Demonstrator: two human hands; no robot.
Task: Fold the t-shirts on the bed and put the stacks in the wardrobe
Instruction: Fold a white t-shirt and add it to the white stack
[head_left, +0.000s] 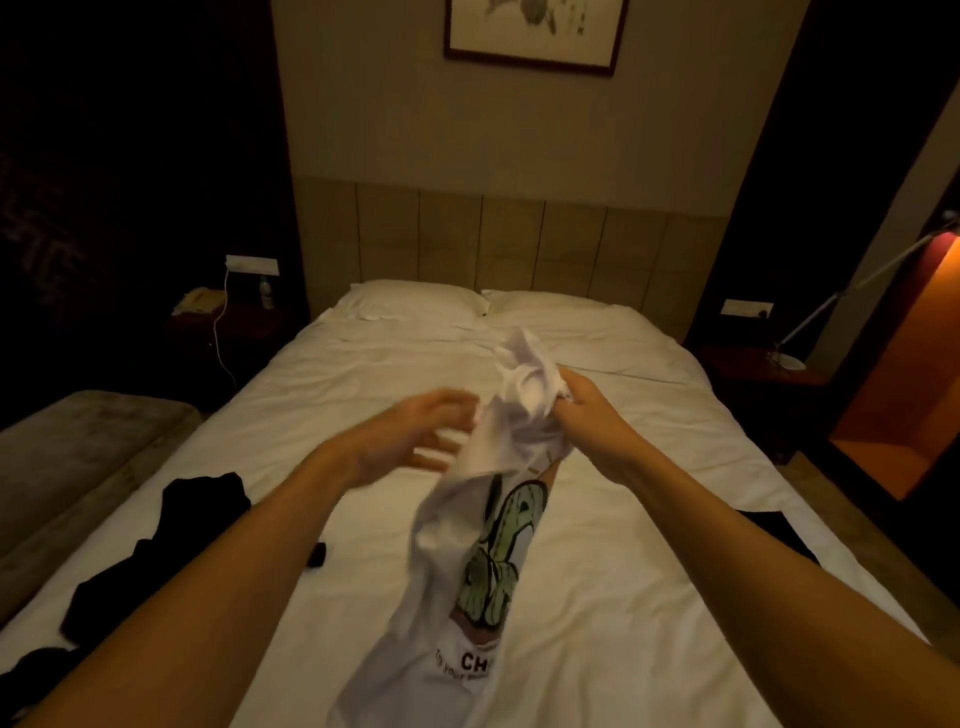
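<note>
Head view. Both bare forearms reached out over the white-sheeted double bed (597, 597). The right hand (584, 410) gripped a bunched upper part of a white cotton t-shirt with a green cactus print (467, 551), fingers curled round the cloth; the shirt hung from that grip down toward the near edge of the bed, print facing up. The left hand (415, 441) was blurred, its fingers spread and loosely bent just left of the bunched cloth; whether they touched it could not be told. A crumpled black garment (156, 551) lay on the near left part of the bed, and a second dark piece of cloth (774, 530) showed at the right edge behind the right forearm. Two white pillows (415, 299) lay at the far end against a tan panelled headboard (509, 234).
</note>
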